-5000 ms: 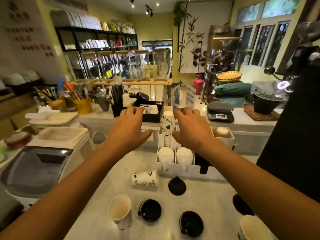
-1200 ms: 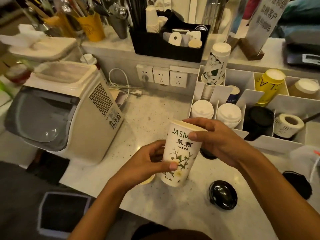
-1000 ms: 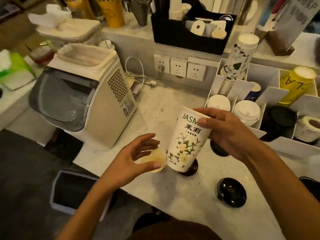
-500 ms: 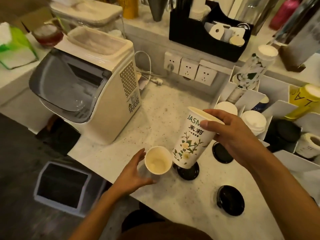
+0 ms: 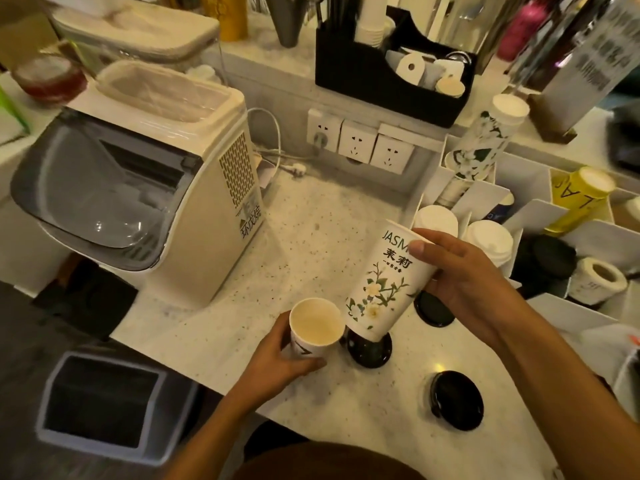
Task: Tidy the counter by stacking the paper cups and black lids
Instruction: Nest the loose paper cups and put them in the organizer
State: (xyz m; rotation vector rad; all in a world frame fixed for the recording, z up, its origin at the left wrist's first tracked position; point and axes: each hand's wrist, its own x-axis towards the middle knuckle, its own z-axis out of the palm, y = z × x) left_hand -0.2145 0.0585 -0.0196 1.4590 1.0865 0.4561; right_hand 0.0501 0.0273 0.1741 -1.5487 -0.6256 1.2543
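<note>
Nearest me, my left hand point(image 5: 277, 362) wraps around a short paper cup point(image 5: 316, 327), mouth up, at the front edge of the counter point(image 5: 329, 216). My right hand point(image 5: 464, 282) pinches the rim of the tall floral cup point(image 5: 388, 282), thumb on the printed side and fingers behind. That cup is off the surface, its long axis tilted, mouth up and to the right, base down and to the left.

What the next move turns on, as I read it: the tall cup's base hangs just to the right of the short cup's open mouth, nearly touching its rim, and over a black lid point(image 5: 369, 346). I'd say the two want nesting; the base has to come left and upright to drop in, or the short cup has to go up under it. Both hands are already on their cups, so neither needs to reach.

Two more black lids lie loose: one near the front right point(image 5: 455, 400), one partly hidden behind my right wrist point(image 5: 433, 308).

Farther back on the right, the white divided organizer point(image 5: 485, 192) holds white lids point(image 5: 436, 220) in its near-left compartments, dark lids point(image 5: 550, 254) beside them, a paper roll point(image 5: 599, 280), a leaning stack of floral cups point(image 5: 485, 143) and a yellow cup stack point(image 5: 581, 195). To the left stands a cream ice machine point(image 5: 145, 188); behind, a black caddy point(image 5: 388, 81) holds small white cups and other bits.
</note>
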